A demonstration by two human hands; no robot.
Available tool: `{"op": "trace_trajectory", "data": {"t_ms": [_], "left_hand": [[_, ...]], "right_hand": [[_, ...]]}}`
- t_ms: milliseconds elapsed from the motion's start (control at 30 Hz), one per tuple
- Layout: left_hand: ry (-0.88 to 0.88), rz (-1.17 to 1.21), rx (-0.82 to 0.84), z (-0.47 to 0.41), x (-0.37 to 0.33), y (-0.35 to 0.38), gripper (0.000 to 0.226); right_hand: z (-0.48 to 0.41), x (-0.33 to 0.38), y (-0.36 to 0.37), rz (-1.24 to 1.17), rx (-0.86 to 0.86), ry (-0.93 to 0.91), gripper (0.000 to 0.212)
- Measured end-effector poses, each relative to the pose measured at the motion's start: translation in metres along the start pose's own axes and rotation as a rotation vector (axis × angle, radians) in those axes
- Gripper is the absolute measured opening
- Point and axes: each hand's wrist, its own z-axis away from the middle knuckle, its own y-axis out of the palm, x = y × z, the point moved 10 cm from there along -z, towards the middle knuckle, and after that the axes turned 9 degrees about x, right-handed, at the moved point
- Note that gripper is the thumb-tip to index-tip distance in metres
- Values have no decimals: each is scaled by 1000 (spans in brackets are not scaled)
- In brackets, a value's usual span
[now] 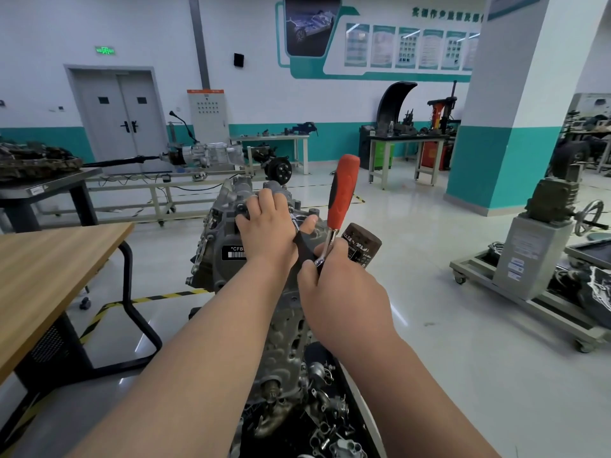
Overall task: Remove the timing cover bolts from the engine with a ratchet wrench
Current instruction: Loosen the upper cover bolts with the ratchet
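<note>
Right hand (340, 292) pinches the ratchet wrench (342, 193) head-down, handle pointing up; left hand (264, 223) lies relaxed on the engine (224, 233).

A black label (234, 252) on the engine (228, 200) reads "*CFB" above a barcode.

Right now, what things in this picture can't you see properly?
1. Head view: what the ratchet wrench sits on is hidden under the right hand gripping its head.
2. Head view: the engine label is partly covered by the wrist of the left hand; only "*CFB" shows.
3. Head view: the writing on the wall posters is too small and blurred.
4. Head view: the print on the oil filter is blurred.
</note>
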Motion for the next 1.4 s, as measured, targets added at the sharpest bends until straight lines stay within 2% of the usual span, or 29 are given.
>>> {"op": "trace_trajectory", "data": {"t_ms": [167,300,400,467,533,667,767,833,900,1133,1267,1400], "left_hand": [[-40,-143,51,-6,1,11,76],[-63,-109,95,-6,-2,9,80],[-55,-121,82,-9,1,11,69],[-34,-111,68,-9,1,13,76],[-12,-134,35,-9,2,15,71],[38,-103,-1,-8,4,18,68],[42,-97,-5,-4,4,14,65],[44,-113,-2,-2,3,11,62],[49,-130,6,-1,2,11,62],[24,-151,-6,-4,1,14,63],[26,-121,-20,-7,2,14,47],[5,-124,2,-10,4,18,44]], "right_hand": [[4,0,5,42,-41,-5,15],[0,-4,-4,22,-91,8,16],[-1,1,-7,36,-106,-34,16],[-5,-3,-6,-60,-91,-33,15],[-12,-14,1,-343,-43,24,15],[-7,-31,32,-1188,69,254,19],[4,-22,53,-1715,128,378,25],[8,-13,62,-1960,160,426,28],[14,-6,68,-2101,215,480,33],[21,12,73,-2384,264,514,41],[23,18,75,-2282,339,527,42],[23,12,71,-2144,339,530,37]]}}
